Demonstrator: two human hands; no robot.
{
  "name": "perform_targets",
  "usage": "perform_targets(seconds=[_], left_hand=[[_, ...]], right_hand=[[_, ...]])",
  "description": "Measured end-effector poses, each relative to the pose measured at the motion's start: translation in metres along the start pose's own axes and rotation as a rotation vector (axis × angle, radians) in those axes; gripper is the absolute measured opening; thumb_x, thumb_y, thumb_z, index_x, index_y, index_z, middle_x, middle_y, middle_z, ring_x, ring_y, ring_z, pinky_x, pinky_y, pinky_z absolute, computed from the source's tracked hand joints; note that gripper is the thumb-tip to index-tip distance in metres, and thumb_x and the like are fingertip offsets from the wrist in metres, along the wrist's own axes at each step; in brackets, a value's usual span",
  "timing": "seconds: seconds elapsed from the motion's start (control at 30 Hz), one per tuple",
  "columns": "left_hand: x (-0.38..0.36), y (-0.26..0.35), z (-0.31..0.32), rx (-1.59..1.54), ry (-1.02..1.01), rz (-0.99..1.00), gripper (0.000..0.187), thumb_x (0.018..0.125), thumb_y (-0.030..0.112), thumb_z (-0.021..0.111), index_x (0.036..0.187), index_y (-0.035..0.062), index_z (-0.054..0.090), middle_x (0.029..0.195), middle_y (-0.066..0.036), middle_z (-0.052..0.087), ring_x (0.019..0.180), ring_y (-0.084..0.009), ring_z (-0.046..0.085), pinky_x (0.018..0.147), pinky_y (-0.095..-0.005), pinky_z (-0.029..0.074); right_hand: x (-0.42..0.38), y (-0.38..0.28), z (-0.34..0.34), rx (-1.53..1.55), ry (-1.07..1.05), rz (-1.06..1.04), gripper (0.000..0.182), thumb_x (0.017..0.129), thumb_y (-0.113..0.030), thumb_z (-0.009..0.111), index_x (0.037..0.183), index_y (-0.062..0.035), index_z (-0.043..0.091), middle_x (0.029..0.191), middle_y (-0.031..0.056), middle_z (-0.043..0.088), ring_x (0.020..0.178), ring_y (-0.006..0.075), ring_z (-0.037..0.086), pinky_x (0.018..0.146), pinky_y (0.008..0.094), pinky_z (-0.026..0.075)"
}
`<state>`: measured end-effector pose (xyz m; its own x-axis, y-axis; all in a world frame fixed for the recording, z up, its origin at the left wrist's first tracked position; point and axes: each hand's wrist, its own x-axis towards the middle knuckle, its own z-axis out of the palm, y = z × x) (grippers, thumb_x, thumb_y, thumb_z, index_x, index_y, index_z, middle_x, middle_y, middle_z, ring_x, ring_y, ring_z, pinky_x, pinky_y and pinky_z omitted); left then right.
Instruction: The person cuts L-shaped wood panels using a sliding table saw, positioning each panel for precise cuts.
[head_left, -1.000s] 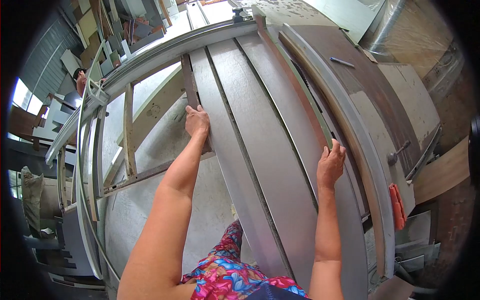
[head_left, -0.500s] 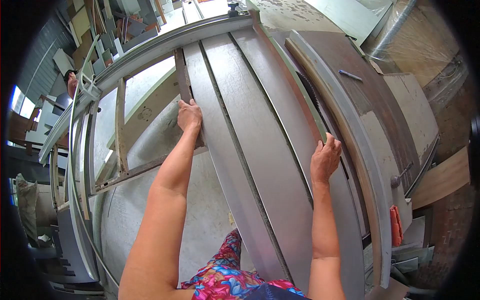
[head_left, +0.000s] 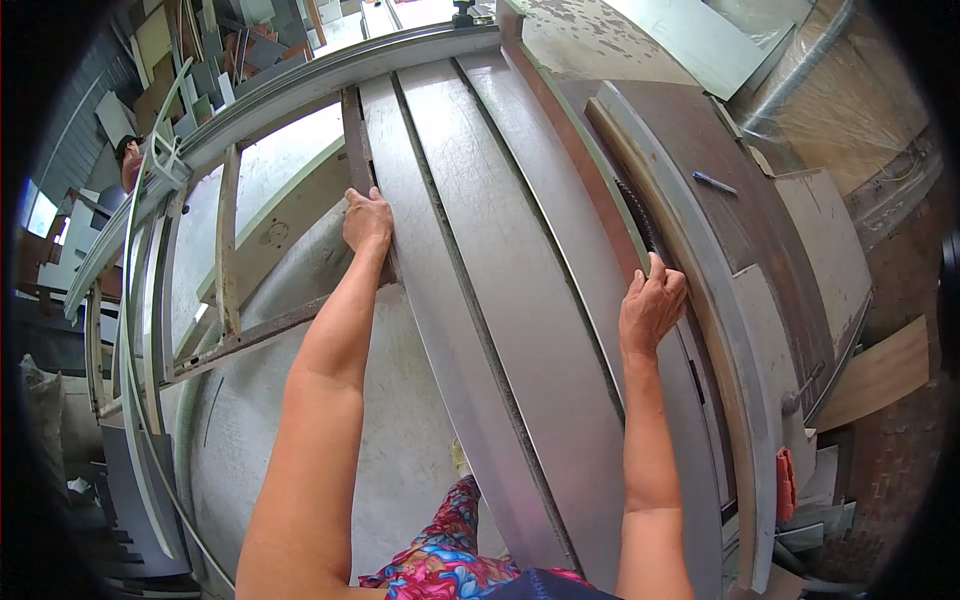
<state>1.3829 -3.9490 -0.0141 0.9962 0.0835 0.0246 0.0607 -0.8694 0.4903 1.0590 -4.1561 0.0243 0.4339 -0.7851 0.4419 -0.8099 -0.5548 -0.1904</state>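
My left hand [head_left: 368,222] is closed over the left edge of the long grey metal saw table [head_left: 490,220], which has dark grooves running along it. With bent fingers, my right hand [head_left: 652,303] grips the near end of a narrow board strip [head_left: 582,160], reddish-brown on its face and pale green along its edge. The strip stands on edge, running away from me to the far end of the table. Just right of its near part, close to my right fingertips, shows a dark toothed saw blade [head_left: 636,215]. Part of the blade is hidden behind the strip.
A long fence [head_left: 722,290] runs along the blade's right side. A blue pen [head_left: 714,183] lies on the brown surface beyond. An open metal frame [head_left: 228,240] adjoins the table's left side. Another person [head_left: 130,162] is at far left. A red cloth-like piece [head_left: 786,485] hangs at right.
The strip's near end and my right hand have shifted slightly forward along the blade. My left hand keeps its hold on the table edge. The view has shifted a little.
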Motion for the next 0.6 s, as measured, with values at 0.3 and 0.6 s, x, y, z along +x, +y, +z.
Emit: perform_targets(seconds=[0.3,0.6], left_hand=[[0.038,0.009,0.007,-0.014,-0.001,0.007,0.043,0.091,0.037,0.042,0.111,-0.0006,0.041,0.098,-0.027,0.062,0.092,-0.0399,0.061,0.081,-0.0466,0.048],[0.07,0.018,0.014,0.001,0.0,-0.004,0.043,0.091,0.037,0.043,0.112,-0.0009,0.042,0.1,-0.025,0.061,0.093,-0.0401,0.061,0.082,-0.0465,0.047]], right_hand=[[0.04,-0.037,0.028,-0.033,0.024,-0.028,0.03,0.084,-0.02,0.062,0.112,-0.0136,0.055,0.096,0.0038,0.046,0.094,0.0219,0.051,0.075,0.0403,0.043],[0.085,-0.074,0.058,-0.062,0.029,-0.051,0.027,0.083,-0.02,0.063,0.109,-0.012,0.058,0.095,0.0041,0.049,0.094,0.0222,0.052,0.075,0.0409,0.044]])
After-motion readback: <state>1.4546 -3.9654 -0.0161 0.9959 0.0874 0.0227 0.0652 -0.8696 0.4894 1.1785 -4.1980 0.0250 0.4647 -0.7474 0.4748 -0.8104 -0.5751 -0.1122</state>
